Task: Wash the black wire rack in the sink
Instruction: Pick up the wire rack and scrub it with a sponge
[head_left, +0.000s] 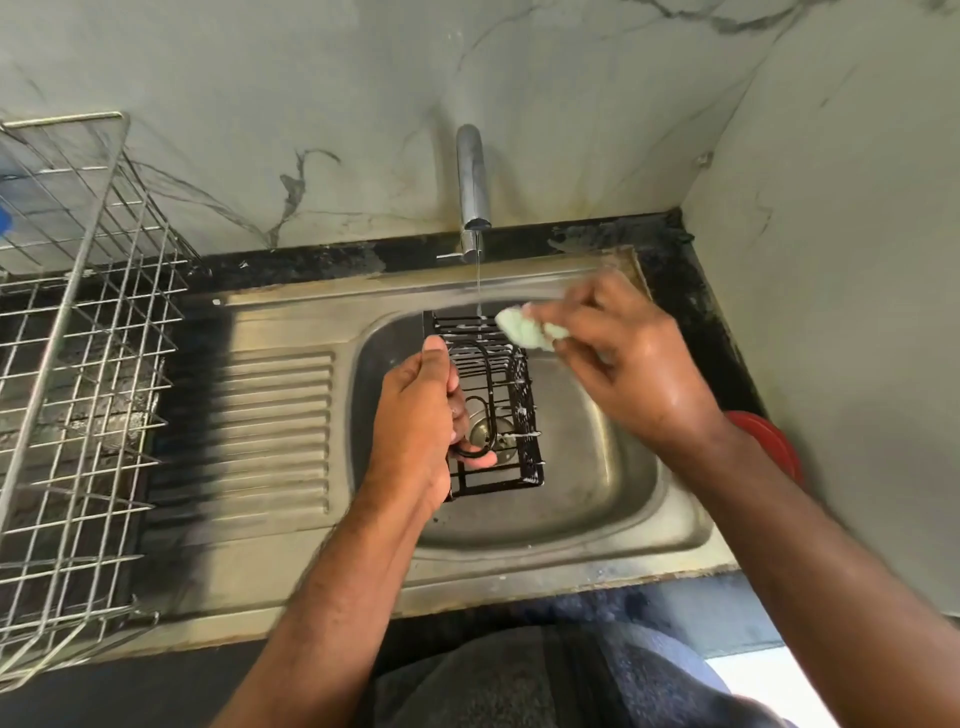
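Both forearms reach over the sink (649, 525). Left hand (415, 421) grips the black wire rack (498, 384) above the drain; right hand (618, 358) pinches a pale sponge (519, 328) at its far end under the tap (474, 179). Suds fleck the wires, so scrubbing seems midway, rinsing left.

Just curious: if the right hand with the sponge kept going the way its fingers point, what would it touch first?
Probably the black wire rack: the right hand holds the sponge just at its far corner, beside the thin water stream. Depth is hard to judge.
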